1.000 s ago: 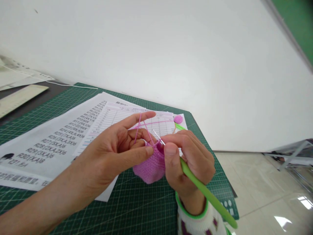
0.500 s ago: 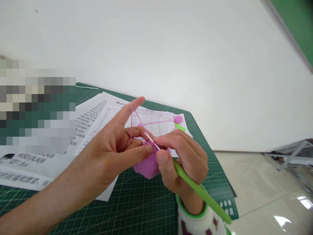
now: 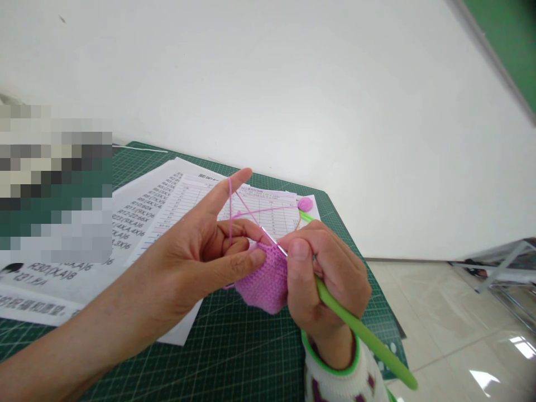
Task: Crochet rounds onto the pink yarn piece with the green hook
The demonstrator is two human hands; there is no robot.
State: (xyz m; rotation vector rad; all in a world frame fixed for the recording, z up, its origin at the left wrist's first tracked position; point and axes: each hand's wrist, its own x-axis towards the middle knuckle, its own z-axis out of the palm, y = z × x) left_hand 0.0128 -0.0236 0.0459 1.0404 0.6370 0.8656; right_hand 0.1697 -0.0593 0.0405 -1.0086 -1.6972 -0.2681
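My left hand (image 3: pixel 218 240) pinches the upper edge of a pink crocheted piece (image 3: pixel 266 282) between thumb and fingers. Its index finger points up, with pink yarn (image 3: pixel 230 206) looped over it and running down to the work. A crochet hook (image 3: pixel 355 324) with a thick green handle and a silver shaft is gripped in my right hand (image 3: pixel 326 273). The hook's metal tip lies at the top edge of the piece, close to the taut yarn; whether it sits inside a stitch I cannot tell.
Printed sheets (image 3: pixel 163 223) with rows of text and tables lie on a green cutting mat (image 3: pixel 251 357). Toward the back right are a small pink yarn ball (image 3: pixel 305 205) and a bright green item (image 3: pixel 307 216), partly hidden. A white wall (image 3: pixel 335 111) rises behind.
My right hand and the hook have shifted to the right and slightly down. The pink piece has turned a little and shows more. My left hand has moved slightly right.
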